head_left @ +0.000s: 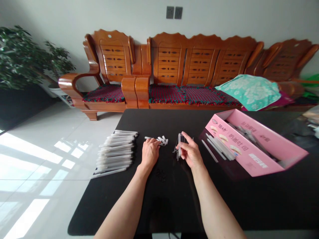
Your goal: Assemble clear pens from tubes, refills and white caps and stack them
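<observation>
My right hand (190, 151) pinches an upright, translucent pen barrel (179, 145) between thumb and fingers, its index finger stretched out. Thin dark sticks like pen refills (175, 147) lie on the table beside and under that hand. Fingers curled down, my left hand (150, 151) rests at a small heap of short white cylinders (162, 140); whatever its fingertips hold is hidden. Left of it lies a long row of whitish pens (116, 152) with dark right ends. Several small black pieces (160, 175) sit nearer to me, hard to make out against the tabletop.
A pink open box (251, 152) with more translucent sticks inside stands on the right of the black table (171, 202). Several loose barrels (219, 146) lie against its left side. Beyond the table is a wooden sofa (169, 71); a potted plant (57, 63) stands far left.
</observation>
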`<action>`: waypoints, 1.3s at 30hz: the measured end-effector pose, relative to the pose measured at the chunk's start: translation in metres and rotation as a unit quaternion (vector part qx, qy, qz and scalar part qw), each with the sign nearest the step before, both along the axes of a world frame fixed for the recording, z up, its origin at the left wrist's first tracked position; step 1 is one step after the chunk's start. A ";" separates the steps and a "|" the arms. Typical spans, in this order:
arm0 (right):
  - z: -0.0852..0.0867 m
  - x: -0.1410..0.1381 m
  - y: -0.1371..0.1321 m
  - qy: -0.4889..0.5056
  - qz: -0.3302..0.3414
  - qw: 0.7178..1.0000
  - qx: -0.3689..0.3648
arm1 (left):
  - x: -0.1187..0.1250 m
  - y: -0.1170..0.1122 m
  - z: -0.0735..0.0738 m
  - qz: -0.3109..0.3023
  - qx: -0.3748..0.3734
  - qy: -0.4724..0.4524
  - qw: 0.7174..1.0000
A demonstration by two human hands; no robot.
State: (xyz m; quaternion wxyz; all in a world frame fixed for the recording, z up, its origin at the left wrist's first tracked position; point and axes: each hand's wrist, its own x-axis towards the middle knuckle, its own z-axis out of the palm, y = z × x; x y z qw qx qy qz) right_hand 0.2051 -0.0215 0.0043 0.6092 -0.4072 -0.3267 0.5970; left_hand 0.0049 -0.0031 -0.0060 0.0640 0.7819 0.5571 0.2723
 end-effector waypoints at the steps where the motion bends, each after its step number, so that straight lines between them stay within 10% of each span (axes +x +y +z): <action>1: 0.001 0.000 0.000 -0.002 -0.001 1.000 0.003 | 0.000 -0.001 0.001 0.005 -0.003 0.008 1.000; 16: -0.003 0.002 0.002 0.043 -0.024 0.998 0.027 | 0.002 -0.010 0.008 -0.008 -0.031 0.027 0.999; 39: -0.007 -0.005 0.003 -0.025 -0.057 0.998 0.002 | 0.015 -0.019 0.012 -0.062 -0.111 -0.278 0.952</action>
